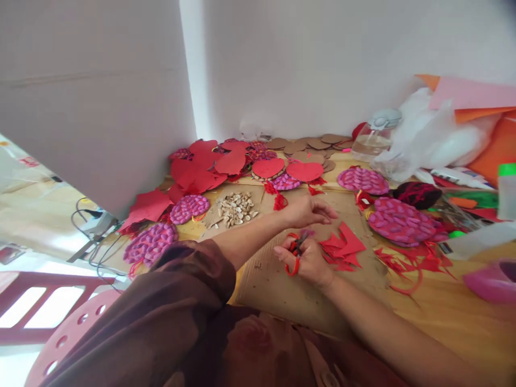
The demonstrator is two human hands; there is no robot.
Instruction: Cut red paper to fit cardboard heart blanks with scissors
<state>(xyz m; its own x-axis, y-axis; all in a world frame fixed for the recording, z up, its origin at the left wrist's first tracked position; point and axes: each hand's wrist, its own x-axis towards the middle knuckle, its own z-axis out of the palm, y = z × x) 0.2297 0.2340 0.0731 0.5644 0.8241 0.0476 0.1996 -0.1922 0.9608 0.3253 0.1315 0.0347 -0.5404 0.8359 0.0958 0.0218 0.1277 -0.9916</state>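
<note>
My right hand [310,260] is closed round red-handled scissors [294,255], held low over a sheet of brown cardboard [274,279]. Just beyond it my left hand [308,210] reaches forward, palm down, fingers stretched toward a pile of red paper scraps [342,246]; nothing shows in it. The scraps lie right of the scissors on the cardboard. Red paper hearts [304,171] sit farther back.
Purple seed-covered hearts [403,221] lie right and left, with a heap of pale seeds [236,209]. Brown cardboard hearts [318,144], a clear bottle [374,141], plastic bags and orange paper [479,113] crowd the back right. A pink bowl [494,279] sits at the right edge; a red stool [68,338] stands lower left.
</note>
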